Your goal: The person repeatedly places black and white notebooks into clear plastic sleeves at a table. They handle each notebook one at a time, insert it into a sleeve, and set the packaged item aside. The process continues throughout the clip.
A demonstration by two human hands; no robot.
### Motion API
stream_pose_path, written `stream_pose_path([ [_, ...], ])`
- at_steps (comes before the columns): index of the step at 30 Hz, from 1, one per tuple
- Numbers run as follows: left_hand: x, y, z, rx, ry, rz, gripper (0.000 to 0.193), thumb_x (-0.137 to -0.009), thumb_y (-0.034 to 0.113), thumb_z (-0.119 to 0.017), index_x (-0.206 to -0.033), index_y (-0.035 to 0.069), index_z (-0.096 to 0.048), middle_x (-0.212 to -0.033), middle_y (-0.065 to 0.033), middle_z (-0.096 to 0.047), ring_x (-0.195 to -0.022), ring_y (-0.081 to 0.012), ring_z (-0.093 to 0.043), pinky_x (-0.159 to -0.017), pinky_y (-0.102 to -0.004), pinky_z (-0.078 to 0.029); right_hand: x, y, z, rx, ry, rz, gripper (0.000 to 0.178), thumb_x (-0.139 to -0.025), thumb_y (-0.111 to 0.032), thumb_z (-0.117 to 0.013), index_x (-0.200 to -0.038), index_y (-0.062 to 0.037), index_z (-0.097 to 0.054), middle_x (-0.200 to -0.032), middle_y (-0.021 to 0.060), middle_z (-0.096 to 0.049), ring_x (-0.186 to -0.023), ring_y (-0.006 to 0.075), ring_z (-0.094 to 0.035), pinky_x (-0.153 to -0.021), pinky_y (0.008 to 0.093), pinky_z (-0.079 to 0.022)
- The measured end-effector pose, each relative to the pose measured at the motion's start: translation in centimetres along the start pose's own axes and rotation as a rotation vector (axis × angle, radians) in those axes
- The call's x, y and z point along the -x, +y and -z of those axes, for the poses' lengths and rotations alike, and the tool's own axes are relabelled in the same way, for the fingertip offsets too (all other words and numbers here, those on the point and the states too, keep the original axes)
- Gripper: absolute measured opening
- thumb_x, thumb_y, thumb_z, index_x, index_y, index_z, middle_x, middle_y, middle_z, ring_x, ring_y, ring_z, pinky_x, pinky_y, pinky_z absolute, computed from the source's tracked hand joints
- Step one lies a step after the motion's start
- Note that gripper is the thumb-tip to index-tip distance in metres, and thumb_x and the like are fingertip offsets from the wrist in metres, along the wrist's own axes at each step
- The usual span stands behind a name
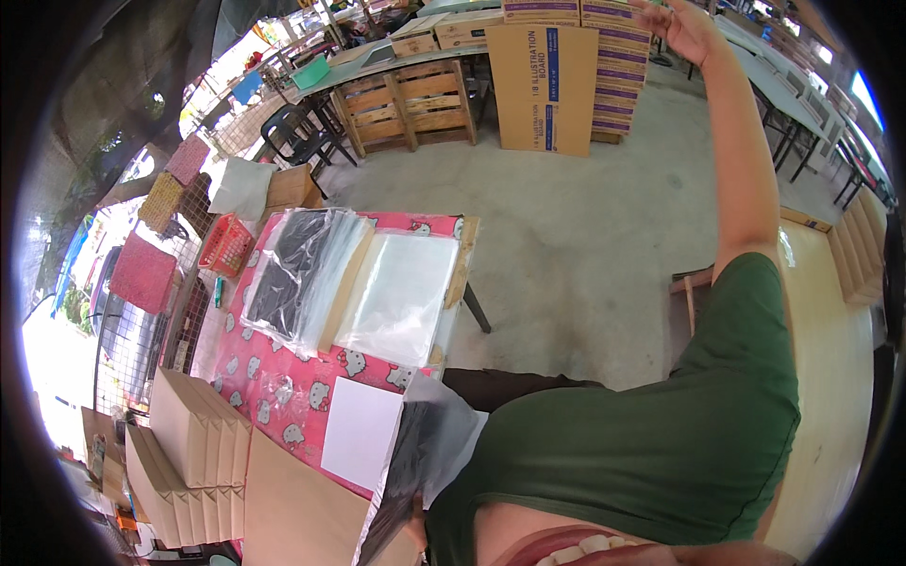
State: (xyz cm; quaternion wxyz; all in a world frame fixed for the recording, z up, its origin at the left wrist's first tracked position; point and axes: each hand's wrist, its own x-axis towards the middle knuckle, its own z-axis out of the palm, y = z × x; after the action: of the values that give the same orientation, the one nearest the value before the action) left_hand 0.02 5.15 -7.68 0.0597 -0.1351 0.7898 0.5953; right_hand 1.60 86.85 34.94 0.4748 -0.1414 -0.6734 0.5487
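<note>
My left hand (415, 524) shows only in part at the lower edge, its fingers closed on a clear plastic sleeve with a dark sheet (415, 443) in it. This sleeve is tilted up beside my body and overlaps a white sheet (361, 429) on the pink table cover. My right arm is stretched far out, and my right hand (681, 30) is raised at the top edge with its fingers apart and nothing visible in them. Farther along the table lie a stack of plastic-wrapped dark sheets (300, 269) and a pile of clear plastic sleeves (401, 297), with a wooden strip (346, 288) between them.
Brown paper-wrapped packs (193, 453) are stacked at the lower left beside a large brown board (302, 505). A red basket (226, 245) stands by the wire mesh. Ahead are a black chair (302, 132), a wooden pallet (406, 106) and tall stacked cartons (618, 80). A pale tabletop (816, 377) lies at right.
</note>
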Motion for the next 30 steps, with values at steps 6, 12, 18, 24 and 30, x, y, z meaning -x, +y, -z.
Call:
stream_pose_path([
  [6,0.7,0.1,-0.1,0.0,0.009,0.004,0.033,-0.078,0.013,-0.07,-0.1,-0.009,-0.059,-0.105,-0.0152,-0.061,-0.092,-0.024,-0.056,-0.085,-0.0343,-0.043,4.4,-1.8,-7.9,0.098,0.291,0.027,0.068,-0.085,-0.018,-0.058,-0.138,-0.0155,-0.017,-0.123,0.0188,-0.045,-0.114,0.0321,-0.044,-0.098,0.0496,-0.032],
  [12,0.7,0.2,-0.2,-0.009,0.022,-0.009,0.033,-0.078,0.012,-0.07,-0.101,-0.009,-0.059,-0.105,-0.0149,-0.061,-0.093,-0.0241,-0.056,-0.085,-0.0345,-0.042,13.0,3.1,-15.4,0.565,0.025,0.375,0.082,-0.08,-0.011,-0.061,-0.144,-0.0163,-0.011,-0.142,0.0152,-0.031,-0.131,0.0277,-0.031,-0.106,0.046,-0.028],
  [18,0.6,0.8,-0.2,-0.03,0.077,-0.038,0.033,-0.078,0.012,-0.07,-0.102,-0.009,-0.059,-0.106,-0.0146,-0.061,-0.094,-0.0242,-0.056,-0.086,-0.0346,-0.042,31.6,6.3,-27.5,0.001,-1.42,0.288,0.091,-0.076,-0.033,-0.072,-0.144,-0.0113,-0.015,-0.148,0.0146,-0.021,-0.135,0.0298,-0.022,-0.108,0.0392,-0.024],
  [24,2.0,4.8,-0.9,-0.016,0.075,-0.04,0.034,-0.078,0.011,-0.069,-0.104,-0.008,-0.058,-0.109,-0.0137,-0.06,-0.096,-0.0236,-0.056,-0.087,-0.0341,-0.042,41.4,11.4,-36.1,-0.215,-1.47,-0.141,0.045,-0.078,-0.022,-0.072,-0.115,-0.0014,-0.056,-0.108,0.0129,-0.061,-0.102,0.0222,-0.056,-0.09,0.0338,-0.042],
  [30,1.0,1.4,-1.0,0.175,-0.009,0.054,0.041,-0.074,0.007,-0.072,-0.11,-0.006,-0.056,-0.111,-0.0129,-0.059,-0.098,-0.0202,-0.055,-0.086,-0.0327,-0.043,47.3,19.3,-38.5,-0.139,-1.437,-0.134,0.035,-0.078,-0.017,-0.071,-0.105,0.0008,-0.06,-0.098,0.0121,-0.063,-0.09,0.0184,-0.058,-0.082,0.0321,-0.045],
])
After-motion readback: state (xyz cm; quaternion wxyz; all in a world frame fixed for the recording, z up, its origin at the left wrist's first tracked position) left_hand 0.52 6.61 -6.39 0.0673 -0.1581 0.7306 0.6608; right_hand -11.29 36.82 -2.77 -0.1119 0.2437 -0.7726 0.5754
